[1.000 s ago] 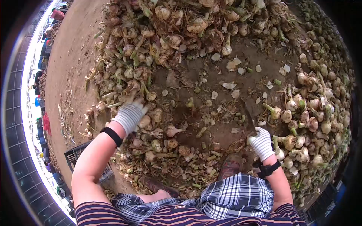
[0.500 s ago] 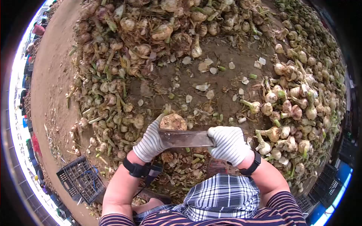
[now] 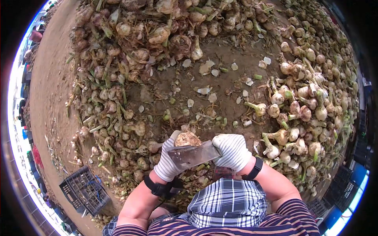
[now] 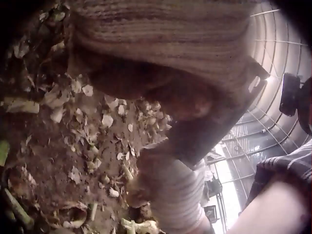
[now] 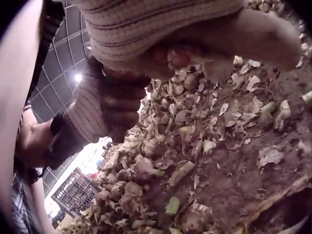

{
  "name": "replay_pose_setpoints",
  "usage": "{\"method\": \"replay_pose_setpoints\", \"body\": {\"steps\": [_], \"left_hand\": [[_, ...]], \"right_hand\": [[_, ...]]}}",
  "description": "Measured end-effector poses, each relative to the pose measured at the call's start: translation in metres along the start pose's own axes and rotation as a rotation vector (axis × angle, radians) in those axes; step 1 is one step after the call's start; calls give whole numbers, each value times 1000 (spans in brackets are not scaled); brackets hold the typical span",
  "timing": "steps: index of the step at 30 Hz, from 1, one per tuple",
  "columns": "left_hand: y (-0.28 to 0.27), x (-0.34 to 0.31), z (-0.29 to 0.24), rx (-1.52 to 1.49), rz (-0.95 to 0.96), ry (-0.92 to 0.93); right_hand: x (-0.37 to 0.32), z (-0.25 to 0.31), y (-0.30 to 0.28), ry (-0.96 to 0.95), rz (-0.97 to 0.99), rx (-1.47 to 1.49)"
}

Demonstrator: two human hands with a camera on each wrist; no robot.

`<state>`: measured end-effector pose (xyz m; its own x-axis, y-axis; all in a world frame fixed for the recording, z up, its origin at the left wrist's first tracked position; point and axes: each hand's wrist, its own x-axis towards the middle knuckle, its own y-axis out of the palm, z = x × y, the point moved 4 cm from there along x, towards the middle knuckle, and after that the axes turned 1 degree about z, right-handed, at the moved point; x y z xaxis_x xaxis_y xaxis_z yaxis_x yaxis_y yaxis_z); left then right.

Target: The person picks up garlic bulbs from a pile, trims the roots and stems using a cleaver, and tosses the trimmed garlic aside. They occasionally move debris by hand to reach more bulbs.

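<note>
In the head view, the left hand is angling toward one o'clock, its fingers curling round a garlic bulb sitting at its one o'clock. The right hand, at the bulb's four o'clock, is gripping a knife, its forearm slanting toward ten o'clock. The blade is pointing toward eight o'clock, crossing before the left hand.

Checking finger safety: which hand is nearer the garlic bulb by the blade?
Left: the left hand holds the bulb from its left; the right hand, gripping the knife, is apart, to its right.
</note>
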<state>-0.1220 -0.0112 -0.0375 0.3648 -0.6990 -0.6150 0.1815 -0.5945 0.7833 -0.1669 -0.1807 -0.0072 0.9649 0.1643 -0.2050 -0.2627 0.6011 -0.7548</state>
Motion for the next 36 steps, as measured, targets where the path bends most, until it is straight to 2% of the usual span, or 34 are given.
{"method": "replay_pose_setpoints", "body": {"steps": [1,6,7,10,13,14,15,16,17,18,20,21,22,24,26,28,29,31,32,33,34,36], "left_hand": [[2,-1,0,141,-33,97],[5,-8,-1,245,-32,128],[8,-9,0,82,19,65],[10,-18,-2,384,-155,88],[41,-33,-15,1291,-16,436],[52,-42,-18,1491,60,460],[63,-51,-22,1682,137,504],[87,-53,-29,1808,430,726],[107,-61,-34,1873,719,986],[102,-51,-42,2149,684,814],[68,-33,-53,1272,65,484],[31,-21,-63,1539,18,521],[37,-18,-69,1757,7,587],[30,-17,-75,1792,-136,657],[26,-14,-74,1814,-165,681],[22,-6,-64,1223,-100,486],[31,-7,-58,1131,-5,443],[30,-11,-47,1143,1,357],[28,-11,-42,1153,4,280],[17,2,-37,662,-38,191],[13,4,-35,660,-39,188],[13,8,-24,41,88,-43]], "right_hand": [[1,-2,1,1,-5,-5],[-2,2,-2,-30,-37,9],[-2,1,-3,-38,-26,-7],[-2,2,-5,-68,-40,10],[1,3,-11,-59,-21,-56],[4,-12,-12,263,177,-147],[-5,-53,-8,427,97,-133],[-16,-93,-4,587,8,-109],[-18,-93,-13,633,-44,-88],[-21,-89,-14,503,-211,-109],[-18,-73,-21,454,-253,-22],[-17,-71,-15,447,-291,90],[-15,-67,-11,442,-268,115],[-18,-49,-12,505,-211,369],[-22,-39,-10,450,-191,327],[-15,-18,-25,266,-186,106],[-13,-14,-29,274,-187,109],[-5,0,-35,130,-109,11],[-3,3,-38,135,-109,12],[0,7,-38,76,-62,2],[1,13,-38,15,-14,-8],[2,19,-40,13,-18,3]]}}
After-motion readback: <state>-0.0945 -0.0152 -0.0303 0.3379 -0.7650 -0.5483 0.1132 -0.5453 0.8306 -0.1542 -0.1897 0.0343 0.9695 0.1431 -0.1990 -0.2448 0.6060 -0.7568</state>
